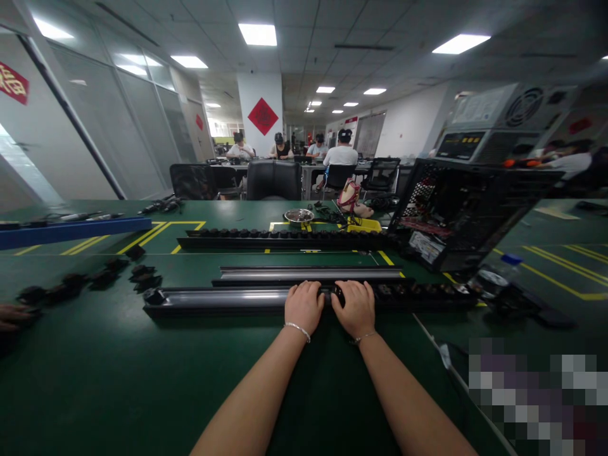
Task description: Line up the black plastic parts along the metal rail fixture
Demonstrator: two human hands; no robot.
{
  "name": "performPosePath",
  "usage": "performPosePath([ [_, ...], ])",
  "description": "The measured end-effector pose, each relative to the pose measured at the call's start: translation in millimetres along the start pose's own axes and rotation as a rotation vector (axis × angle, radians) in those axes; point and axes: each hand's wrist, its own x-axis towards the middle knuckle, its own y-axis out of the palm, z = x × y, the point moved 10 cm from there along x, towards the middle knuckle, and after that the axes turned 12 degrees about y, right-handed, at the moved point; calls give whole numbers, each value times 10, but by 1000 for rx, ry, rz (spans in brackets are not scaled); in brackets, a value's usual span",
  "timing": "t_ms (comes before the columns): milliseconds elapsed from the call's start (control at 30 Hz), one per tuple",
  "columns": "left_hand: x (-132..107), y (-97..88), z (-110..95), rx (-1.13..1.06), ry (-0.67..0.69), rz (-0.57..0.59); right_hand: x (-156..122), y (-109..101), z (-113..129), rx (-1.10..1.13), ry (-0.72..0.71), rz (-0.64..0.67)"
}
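Across the green table in front of me lies a long black channel rail [213,305] with a shiny inner face. Over its middle, my left hand [304,308] is closed, fingers curled down; what they grip is hidden. Close beside it, my right hand [354,308] is closed around a small black part [339,295], partly covered by the thumb and fingers. Several dark parts [403,290] sit in a row in the rail to the right. One black block [154,296] stands at its left end. A shorter silver-faced rail [308,274] lies just behind.
Farther back stands another rail [280,242] lined with black blocks. Loose black blocks [102,277] lie at left, near another person's hand [14,316]. An open computer case [456,209], a metal bowl [299,216], a yellow tray [365,225] and a blue bar [76,232] surround the workspace.
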Motion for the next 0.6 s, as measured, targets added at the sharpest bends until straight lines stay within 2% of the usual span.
performPosePath([
  [367, -153, -152, 267, 55, -33, -8, 0, -29, 7, 4, -4, -26],
  [600, -218, -240, 397, 85, -49, -43, 1, -47, -6, 25, -37, -136],
])
